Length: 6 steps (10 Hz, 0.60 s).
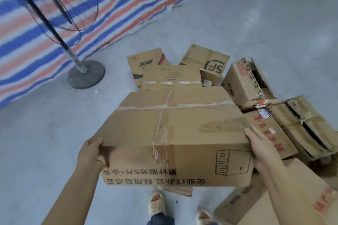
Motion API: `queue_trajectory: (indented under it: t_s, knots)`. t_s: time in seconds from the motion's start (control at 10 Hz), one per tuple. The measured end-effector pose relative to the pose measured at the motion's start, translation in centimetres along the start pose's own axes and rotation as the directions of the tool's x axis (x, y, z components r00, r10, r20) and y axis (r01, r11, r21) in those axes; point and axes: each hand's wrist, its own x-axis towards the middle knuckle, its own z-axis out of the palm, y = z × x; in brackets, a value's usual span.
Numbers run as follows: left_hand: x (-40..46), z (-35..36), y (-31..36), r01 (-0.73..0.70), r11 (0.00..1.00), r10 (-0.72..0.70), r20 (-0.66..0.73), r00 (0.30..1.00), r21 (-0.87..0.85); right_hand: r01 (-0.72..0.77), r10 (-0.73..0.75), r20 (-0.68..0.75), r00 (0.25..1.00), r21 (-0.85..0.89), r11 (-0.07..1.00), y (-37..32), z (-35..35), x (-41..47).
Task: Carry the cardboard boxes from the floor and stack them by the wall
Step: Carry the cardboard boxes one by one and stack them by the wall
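Both arms outstretched — left hand (90, 153) and right hand (261, 149) fingers gripping the large box (173, 133) ends.

Grey concrete floor (256, 23): cardboard boxes (206, 64) clustered beyond the fingers; fan base (86, 75) left; striped tarpaulin (113, 2) behind.
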Motion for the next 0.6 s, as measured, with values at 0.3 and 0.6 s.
queue_trajectory:
  t_s: [0.3, 0.6]
  knots:
    - [-11.7, -6.8, -6.3, -0.084, 0.994, 0.068, -0.217, 0.974, -0.067, 0.025, -0.02, 0.287, 0.958, -0.015, 1.0, -3.1, -1.6, -0.7]
    - [-22.0, -14.7, -14.6, -0.037, 0.935, -0.107, -0.381, 0.918, -0.352, 0.062, 0.012, 0.468, 0.883, -0.142, 0.988, -2.1, -0.9, -4.2]
